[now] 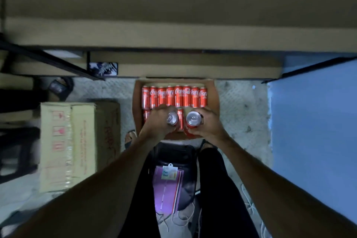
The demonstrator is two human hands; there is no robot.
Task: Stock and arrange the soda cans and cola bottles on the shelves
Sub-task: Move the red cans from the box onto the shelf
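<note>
Currently you appear to be in the pick step: your left hand (159,121) grips one Coca-Cola can (172,118), your right hand (210,121) grips a second can (193,119), both above the open carton (211,100). Next, raise both to the far shelf (173,33).

red cans (174,96) — white script, brown box (211,100), blue wall (313,131)

The left hand (156,121) is wrapping over the left can (172,118) and hiding its body; only the silver top is showing. The right hand (209,121) is covering the far side of the right can (193,118). Both hands are blocking the near row in the open box (211,102), so the can count there cannot be told. Blur is smearing the print on the closed carton (77,141). The tag (170,172) is reading too small. Frame edges are cutting off the shelf (173,31).
</note>
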